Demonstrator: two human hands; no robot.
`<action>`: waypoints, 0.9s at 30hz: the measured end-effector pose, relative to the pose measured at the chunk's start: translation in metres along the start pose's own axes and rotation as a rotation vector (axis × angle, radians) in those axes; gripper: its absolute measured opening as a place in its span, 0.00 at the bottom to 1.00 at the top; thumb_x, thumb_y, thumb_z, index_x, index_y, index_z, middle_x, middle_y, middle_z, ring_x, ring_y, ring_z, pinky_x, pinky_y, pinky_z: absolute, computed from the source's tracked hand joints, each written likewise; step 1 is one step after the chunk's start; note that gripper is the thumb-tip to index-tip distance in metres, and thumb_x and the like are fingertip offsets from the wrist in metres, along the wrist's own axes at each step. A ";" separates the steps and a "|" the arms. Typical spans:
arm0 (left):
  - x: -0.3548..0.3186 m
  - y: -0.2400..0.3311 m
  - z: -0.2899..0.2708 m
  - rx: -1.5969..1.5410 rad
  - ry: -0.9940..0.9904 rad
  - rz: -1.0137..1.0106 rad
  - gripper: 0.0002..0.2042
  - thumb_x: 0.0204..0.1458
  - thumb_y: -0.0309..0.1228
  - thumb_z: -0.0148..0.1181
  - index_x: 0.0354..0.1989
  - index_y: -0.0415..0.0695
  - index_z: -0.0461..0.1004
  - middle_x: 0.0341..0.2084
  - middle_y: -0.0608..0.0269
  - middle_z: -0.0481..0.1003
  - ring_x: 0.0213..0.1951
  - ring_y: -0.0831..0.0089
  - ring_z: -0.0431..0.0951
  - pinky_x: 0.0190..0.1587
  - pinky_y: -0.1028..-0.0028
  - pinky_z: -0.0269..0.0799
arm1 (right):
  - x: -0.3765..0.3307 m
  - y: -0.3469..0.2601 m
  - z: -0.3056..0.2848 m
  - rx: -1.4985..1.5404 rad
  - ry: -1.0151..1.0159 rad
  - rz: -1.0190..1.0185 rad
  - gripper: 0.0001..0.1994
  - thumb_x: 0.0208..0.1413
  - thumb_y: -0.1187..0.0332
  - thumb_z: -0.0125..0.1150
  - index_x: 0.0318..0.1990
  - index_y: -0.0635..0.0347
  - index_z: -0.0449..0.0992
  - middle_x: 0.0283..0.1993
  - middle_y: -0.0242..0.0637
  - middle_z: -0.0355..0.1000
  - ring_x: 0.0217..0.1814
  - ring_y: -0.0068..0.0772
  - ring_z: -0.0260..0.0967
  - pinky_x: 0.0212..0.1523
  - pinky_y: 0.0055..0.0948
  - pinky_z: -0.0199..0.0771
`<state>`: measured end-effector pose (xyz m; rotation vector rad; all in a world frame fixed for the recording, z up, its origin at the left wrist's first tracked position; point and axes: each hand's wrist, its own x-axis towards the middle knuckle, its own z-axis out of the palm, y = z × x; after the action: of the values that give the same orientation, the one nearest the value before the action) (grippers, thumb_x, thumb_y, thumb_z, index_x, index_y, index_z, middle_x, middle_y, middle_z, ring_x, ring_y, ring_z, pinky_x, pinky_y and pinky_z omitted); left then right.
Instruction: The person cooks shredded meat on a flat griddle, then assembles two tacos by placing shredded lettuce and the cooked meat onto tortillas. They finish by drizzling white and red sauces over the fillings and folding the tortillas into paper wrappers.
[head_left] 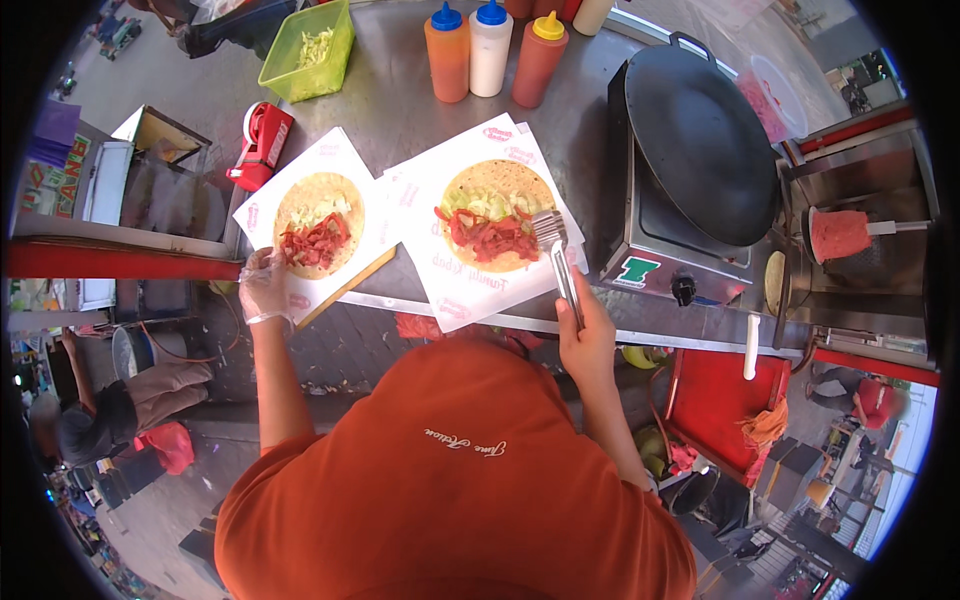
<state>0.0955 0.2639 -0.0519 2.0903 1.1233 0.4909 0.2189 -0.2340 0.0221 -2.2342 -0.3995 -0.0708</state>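
Overhead view of a steel counter (400, 110) at a street food stall. At the counter's far left a lime-green plastic tub (305, 68) holds pale shredded cabbage; beside it lies a red tape dispenser (262, 145). Along the far edge stand three squeeze bottles: an orange one with a blue cap (447, 53), a white one with a blue cap (489, 49), and a red one with a yellow cap (539, 60). Two flatbreads rest on white paper wrappers printed with small red oval marks. The left flatbread (318, 225) carries red meat strips and cabbage; its wrapper (262, 210) lies partly on a wooden board. The right flatbread (497, 215), on the larger wrapper (470, 290), carries the same filling. The left hand (265, 288), in a clear glove, rests with fingers loosely curled on the near edge of the left wrapper. The right hand (588, 340) grips metal tongs (558, 262), whose tips lie on the right flatbread's near-right edge. To the right sits a round black griddle (700, 140) on a steel base bearing a green-and-white label (637, 272). Further right a pink meat block (840, 233) stands on a spit.
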 end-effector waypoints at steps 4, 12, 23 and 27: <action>0.002 0.027 -0.009 0.172 0.205 0.305 0.20 0.59 0.39 0.71 0.55 0.41 0.80 0.31 0.58 0.79 0.33 0.63 0.79 0.42 0.65 0.78 | -0.007 -0.004 0.004 -0.040 -0.003 0.038 0.24 0.67 0.66 0.66 0.69 0.59 0.74 0.41 0.50 0.78 0.39 0.50 0.76 0.42 0.42 0.76; -0.101 0.187 0.067 -0.153 -0.253 0.763 0.03 0.61 0.28 0.69 0.38 0.43 0.85 0.34 0.60 0.84 0.32 0.68 0.82 0.34 0.69 0.79 | 0.009 0.011 -0.046 0.260 0.092 0.087 0.22 0.73 0.67 0.58 0.70 0.64 0.70 0.50 0.44 0.79 0.39 0.30 0.76 0.39 0.27 0.75; -0.154 0.208 0.158 0.203 -0.398 0.661 0.11 0.61 0.40 0.69 0.42 0.45 0.86 0.37 0.54 0.82 0.40 0.53 0.83 0.44 0.59 0.78 | 0.024 0.120 -0.246 0.569 0.603 0.292 0.24 0.77 0.61 0.52 0.75 0.59 0.63 0.43 0.38 0.77 0.23 0.15 0.68 0.17 0.16 0.63; -0.160 0.213 0.163 0.215 -0.313 0.681 0.10 0.57 0.37 0.73 0.41 0.46 0.85 0.33 0.55 0.82 0.37 0.56 0.84 0.39 0.60 0.79 | 0.064 0.184 -0.305 0.358 0.537 0.436 0.24 0.76 0.54 0.53 0.75 0.46 0.67 0.42 0.35 0.77 0.22 0.18 0.70 0.17 0.21 0.64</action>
<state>0.2277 -0.0157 -0.0068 2.6140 0.2714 0.3369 0.3619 -0.5588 0.0934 -1.8083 0.3431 -0.3301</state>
